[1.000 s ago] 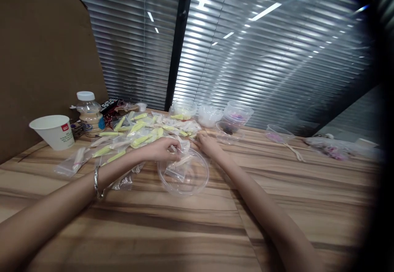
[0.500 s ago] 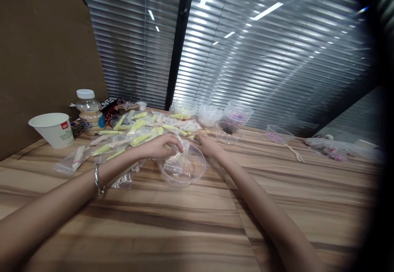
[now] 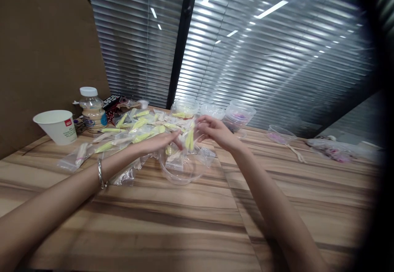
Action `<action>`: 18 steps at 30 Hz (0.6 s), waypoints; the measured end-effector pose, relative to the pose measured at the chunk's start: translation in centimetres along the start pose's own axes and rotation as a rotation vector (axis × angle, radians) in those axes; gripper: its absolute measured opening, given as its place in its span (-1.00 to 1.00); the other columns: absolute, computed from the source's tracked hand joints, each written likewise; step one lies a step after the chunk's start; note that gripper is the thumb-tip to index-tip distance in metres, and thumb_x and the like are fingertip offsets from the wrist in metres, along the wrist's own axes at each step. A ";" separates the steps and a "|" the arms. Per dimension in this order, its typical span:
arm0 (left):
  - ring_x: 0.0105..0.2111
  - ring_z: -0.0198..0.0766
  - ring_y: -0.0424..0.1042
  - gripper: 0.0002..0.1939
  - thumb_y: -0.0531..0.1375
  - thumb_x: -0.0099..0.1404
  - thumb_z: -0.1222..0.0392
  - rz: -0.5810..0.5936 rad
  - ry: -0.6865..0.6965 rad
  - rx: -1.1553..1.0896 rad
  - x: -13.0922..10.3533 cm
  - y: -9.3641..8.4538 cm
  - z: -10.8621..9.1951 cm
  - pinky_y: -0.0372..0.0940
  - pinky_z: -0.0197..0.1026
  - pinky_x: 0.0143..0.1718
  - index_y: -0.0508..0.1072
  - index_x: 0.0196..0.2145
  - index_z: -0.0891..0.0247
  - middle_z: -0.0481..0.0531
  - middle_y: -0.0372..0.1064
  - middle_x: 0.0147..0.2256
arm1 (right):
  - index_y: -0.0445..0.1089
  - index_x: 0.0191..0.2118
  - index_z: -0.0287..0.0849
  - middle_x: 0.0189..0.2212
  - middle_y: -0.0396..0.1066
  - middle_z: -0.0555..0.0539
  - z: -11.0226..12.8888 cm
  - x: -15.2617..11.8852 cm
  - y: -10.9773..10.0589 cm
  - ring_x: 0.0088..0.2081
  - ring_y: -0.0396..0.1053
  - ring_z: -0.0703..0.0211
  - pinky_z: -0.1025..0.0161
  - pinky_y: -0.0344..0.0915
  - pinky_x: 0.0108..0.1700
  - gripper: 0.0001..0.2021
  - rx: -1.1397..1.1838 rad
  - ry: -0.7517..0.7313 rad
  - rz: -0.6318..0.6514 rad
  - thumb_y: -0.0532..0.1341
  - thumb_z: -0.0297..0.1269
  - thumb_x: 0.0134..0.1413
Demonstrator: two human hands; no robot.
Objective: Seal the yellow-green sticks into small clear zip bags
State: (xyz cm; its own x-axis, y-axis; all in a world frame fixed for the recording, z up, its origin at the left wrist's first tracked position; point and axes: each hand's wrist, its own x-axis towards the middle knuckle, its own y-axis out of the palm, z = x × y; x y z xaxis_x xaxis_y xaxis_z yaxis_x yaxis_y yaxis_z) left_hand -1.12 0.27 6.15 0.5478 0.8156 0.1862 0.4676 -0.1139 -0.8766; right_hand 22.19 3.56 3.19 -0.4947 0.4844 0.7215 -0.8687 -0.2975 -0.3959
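Note:
My right hand (image 3: 214,131) pinches a clear plastic bag with yellow strips inside (image 3: 190,138), raised over the far rim of a clear round bowl (image 3: 181,180). My left hand (image 3: 168,140) is just left of that bag, fingertips pointing at it and somewhat apart. Blur hides whether they touch it. Inside the bowl lies a small clear bag with pale contents (image 3: 175,161). Behind and left of my left hand spreads a pile of clear bags with yellow and pale strips (image 3: 140,124).
At the left stand a paper cup (image 3: 58,128) and a white-capped bottle (image 3: 92,110). Clear tubs (image 3: 240,112) line the back near the blinds. Farther right are a shallow clear container (image 3: 280,134), pale sticks (image 3: 296,153) and a plastic bag with purplish contents (image 3: 335,151).
My right hand has come up from the pile with a bag of yellow strips, now above the bowl. My left hand has straightened its bent fingers and points toward that bag.

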 end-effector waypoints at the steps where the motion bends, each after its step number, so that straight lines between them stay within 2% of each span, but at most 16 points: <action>1: -0.05 -0.34 0.28 -0.30 -0.30 0.17 -0.29 -0.020 -0.024 -0.045 0.0 0.0 0.1 0.16 -0.26 0.03 0.42 -0.15 0.16 -0.02 0.30 -0.03 | 0.22 -0.10 -0.19 -0.26 0.40 -0.11 0.8 -0.2 0.7 -0.27 0.40 0.21 0.24 0.35 -0.27 -0.75 -0.033 0.019 0.120 0.06 -0.20 0.15; 3: -0.10 -0.33 0.31 -0.30 -0.27 0.15 -0.31 -0.021 -0.035 -0.047 0.0 0.0 0.2 0.18 -0.26 -0.03 0.39 -0.12 0.18 0.01 0.33 -0.07 | 0.31 -0.18 -0.20 -0.32 0.42 -0.07 1.7 -0.4 2.3 -0.29 0.39 0.23 0.27 0.31 -0.28 -0.82 -0.231 -0.030 0.149 0.08 -0.27 0.12; 6: -0.13 -0.33 0.31 -0.46 0.05 0.06 -0.25 0.010 0.045 0.103 0.1 -0.1 0.2 0.18 -0.30 -0.07 0.39 -0.14 0.17 -0.04 0.35 -0.12 | 0.40 -0.23 -0.17 -0.31 0.43 -0.03 2.0 -0.3 3.7 -0.29 0.36 0.25 0.28 0.26 -0.25 -0.84 -0.469 -0.140 0.107 0.11 -0.32 0.08; 8: -0.13 -0.35 0.30 -0.51 0.18 -0.01 -0.16 -0.017 0.079 0.178 0.2 -0.2 0.2 0.17 -0.33 -0.08 0.39 -0.18 0.17 -0.06 0.34 -0.12 | 0.40 -0.19 -0.15 -0.27 0.42 -0.02 1.6 0.0 3.7 -0.26 0.35 0.25 0.28 0.25 -0.21 -0.80 -0.464 -0.149 0.033 0.07 -0.33 0.12; 10: -0.15 -0.38 0.30 -0.55 0.19 -0.02 -0.11 -0.049 0.082 0.216 0.2 -0.3 0.2 0.16 -0.34 -0.08 0.39 -0.22 0.20 -0.05 0.34 -0.14 | 0.38 -0.17 -0.17 -0.23 0.40 -0.04 0.7 0.4 2.9 -0.20 0.34 0.25 0.28 0.25 -0.15 -0.75 -0.414 -0.115 -0.088 0.00 -0.40 0.13; 12: -0.17 -0.40 0.29 -0.57 0.18 0.00 -0.08 -0.027 0.084 0.237 0.1 -0.4 0.1 0.15 -0.35 -0.09 0.38 -0.22 0.22 -0.05 0.34 -0.16 | 0.37 -0.18 -0.22 -0.20 0.39 -0.07 -0.7 0.6 2.0 -0.15 0.33 0.25 0.27 0.24 -0.09 -0.70 -0.398 -0.055 -0.119 -0.03 -0.53 0.04; 14: -0.16 -0.41 0.29 -0.57 0.18 0.01 -0.05 0.003 0.097 0.229 -0.2 -0.6 -0.1 0.15 -0.36 -0.11 0.35 -0.18 0.21 -0.05 0.32 -0.14 | 0.33 -0.07 -0.19 -0.09 0.34 -0.08 -2.1 0.7 1.3 -0.06 0.29 0.20 0.22 0.20 -0.01 -0.63 -0.457 -0.006 0.009 0.01 -0.54 -0.01; 16: -0.12 -0.41 0.27 -0.56 0.18 0.02 0.01 0.023 0.115 0.215 -0.4 -0.9 -0.3 0.16 -0.38 -0.10 0.31 -0.13 0.19 -0.06 0.29 -0.10 | 0.25 0.05 -0.15 0.02 0.26 -0.09 -3.3 0.7 1.2 0.01 0.23 0.14 0.19 0.16 0.05 -0.54 -0.480 -0.030 0.295 0.16 -0.42 -0.04; 17: -0.10 -0.42 0.26 -0.55 0.18 0.02 0.03 0.026 0.127 0.211 -0.5 -1.0 -0.4 0.15 -0.38 -0.10 0.29 -0.11 0.17 -0.07 0.27 -0.09 | 0.21 0.08 -0.15 0.04 0.24 -0.10 -3.8 0.7 1.3 0.02 0.22 0.12 0.19 0.16 0.05 -0.50 -0.485 -0.052 0.398 0.21 -0.35 -0.06; 18: -0.08 -0.42 0.25 -0.55 0.19 0.02 0.05 0.029 0.140 0.210 -0.6 -1.1 -0.4 0.15 -0.38 -0.09 0.27 -0.10 0.16 -0.07 0.26 -0.07 | 0.21 0.08 -0.16 0.03 0.24 -0.11 -4.2 0.7 1.4 0.01 0.23 0.11 0.19 0.17 0.03 -0.49 -0.508 -0.070 0.445 0.23 -0.29 -0.06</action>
State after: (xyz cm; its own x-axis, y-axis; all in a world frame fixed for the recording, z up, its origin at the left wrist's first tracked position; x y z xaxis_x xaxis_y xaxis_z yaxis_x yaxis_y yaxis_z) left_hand -1.67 -0.28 7.23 0.6563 0.7257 0.2064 0.3036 -0.0036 -0.9528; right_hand 20.49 6.96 0.75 -0.8201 0.3456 0.4562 -0.4939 -0.0249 -0.8691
